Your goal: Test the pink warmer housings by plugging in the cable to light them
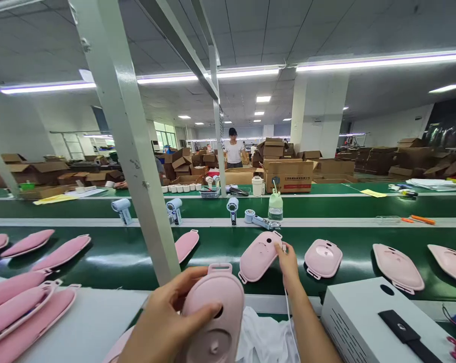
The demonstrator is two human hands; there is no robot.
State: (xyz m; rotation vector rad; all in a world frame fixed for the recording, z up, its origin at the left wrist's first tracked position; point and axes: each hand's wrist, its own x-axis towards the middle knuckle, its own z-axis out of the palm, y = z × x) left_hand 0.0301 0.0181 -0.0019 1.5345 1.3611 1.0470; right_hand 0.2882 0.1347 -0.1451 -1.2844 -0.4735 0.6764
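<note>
My left hand [175,312] grips a pink oval plastic belt unit [216,307] close to the camera, thumb across its face near a dark round hole. The unit has a strap slot at its top and a round recess lower down. On the green conveyor, my right hand [288,264] is closed at the edge of a second pink belt unit [258,257], which lies tilted. A thin white cable [290,322] runs down from my right fingers along the wrist; its end is partly hidden. Right of that hand lies another pink belt unit [323,258].
More pink units [63,253] lie along the conveyor [114,267] and stack at lower left. A metal post [137,151] rises left of centre. A white box [379,317] stands right, white cloth [261,335] below. Beyond are handheld fans [233,209], a green bottle [275,206] and a person [234,150].
</note>
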